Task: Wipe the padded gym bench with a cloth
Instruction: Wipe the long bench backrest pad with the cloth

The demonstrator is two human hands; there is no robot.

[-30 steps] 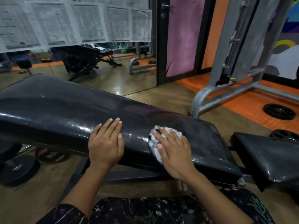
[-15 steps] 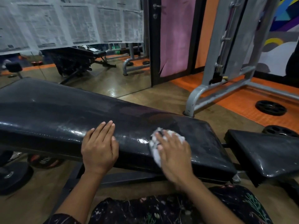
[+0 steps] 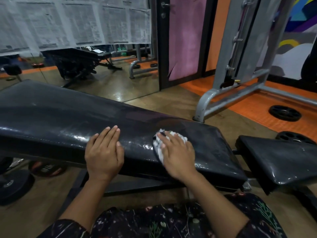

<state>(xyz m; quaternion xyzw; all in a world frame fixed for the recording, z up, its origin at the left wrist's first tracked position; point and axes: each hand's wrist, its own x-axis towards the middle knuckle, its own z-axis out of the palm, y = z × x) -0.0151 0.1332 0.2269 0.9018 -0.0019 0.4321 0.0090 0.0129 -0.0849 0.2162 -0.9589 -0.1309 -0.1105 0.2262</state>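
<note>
Here the padded bench (image 3: 72,121) runs from the left edge toward lower right of centre, its black vinyl glossy and damp-looking along the near edge. The right hand (image 3: 178,155) lies flat, fingers spread, pressing a bunched white patterned cloth (image 3: 158,150) onto the pad just right of centre; most of the cloth is hidden beneath the palm. The left hand (image 3: 104,152) rests open, fingers together, on the pad's near edge, holding nothing. The cloth looks light and limp, so it likely needs a flat palm on its middle to keep it from rolling. The vinyl seems slick over soft padding, probably yielding under pressure. A separate seat pad (image 3: 277,158) sits at right.
</note>
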